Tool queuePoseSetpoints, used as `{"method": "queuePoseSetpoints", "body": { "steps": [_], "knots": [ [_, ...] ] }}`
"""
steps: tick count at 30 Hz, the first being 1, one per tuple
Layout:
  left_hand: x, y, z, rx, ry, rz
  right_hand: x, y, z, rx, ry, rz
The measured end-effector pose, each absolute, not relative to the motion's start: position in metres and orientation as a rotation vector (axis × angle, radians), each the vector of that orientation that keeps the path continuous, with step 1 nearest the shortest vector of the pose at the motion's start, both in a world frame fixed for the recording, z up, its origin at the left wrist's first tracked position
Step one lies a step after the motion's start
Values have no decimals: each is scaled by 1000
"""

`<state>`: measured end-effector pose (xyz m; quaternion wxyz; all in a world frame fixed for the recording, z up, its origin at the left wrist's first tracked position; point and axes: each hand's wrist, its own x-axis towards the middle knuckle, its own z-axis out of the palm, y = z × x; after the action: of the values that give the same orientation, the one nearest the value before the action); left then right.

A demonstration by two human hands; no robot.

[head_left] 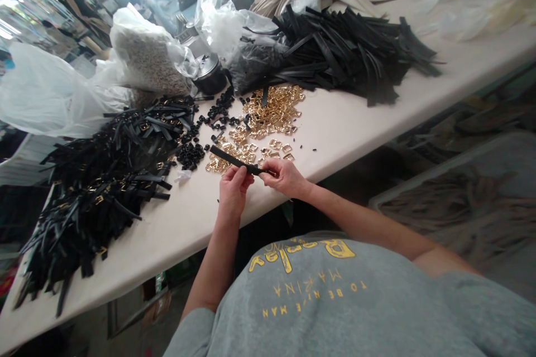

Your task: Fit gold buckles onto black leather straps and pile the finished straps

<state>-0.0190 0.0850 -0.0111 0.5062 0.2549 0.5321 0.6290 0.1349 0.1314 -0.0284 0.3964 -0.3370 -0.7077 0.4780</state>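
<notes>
Black strap point(228, 158) is above the tabletop point(335, 128), near the gold buckles point(274, 111). Fingers of the left hand point(235, 183) and of the right hand point(285, 178) are clamped on the black strap.

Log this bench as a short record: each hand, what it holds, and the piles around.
Left hand: pinches a black strap
Right hand: grips the same strap near its other end; whether it also holds a buckle cannot be told
Buckles: gold, loose on the table just beyond the hands
Loops: small, black, heaped left of the buckles
Left pile: black straps with gold buckles among them
Back pile: black strips, to the right beyond the buckles
</notes>
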Motion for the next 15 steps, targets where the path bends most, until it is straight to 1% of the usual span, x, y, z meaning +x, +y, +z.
{"method": "queuePoseSetpoints", "body": {
  "steps": [9,15],
  "knots": [
    [-15,76,-17,712,1280,1504,134,131,-28,-852,-1846,1153],
    [-28,76,-14,863,1228,1337,138,131,-25,-816,-1911,1175]
  ]
}}
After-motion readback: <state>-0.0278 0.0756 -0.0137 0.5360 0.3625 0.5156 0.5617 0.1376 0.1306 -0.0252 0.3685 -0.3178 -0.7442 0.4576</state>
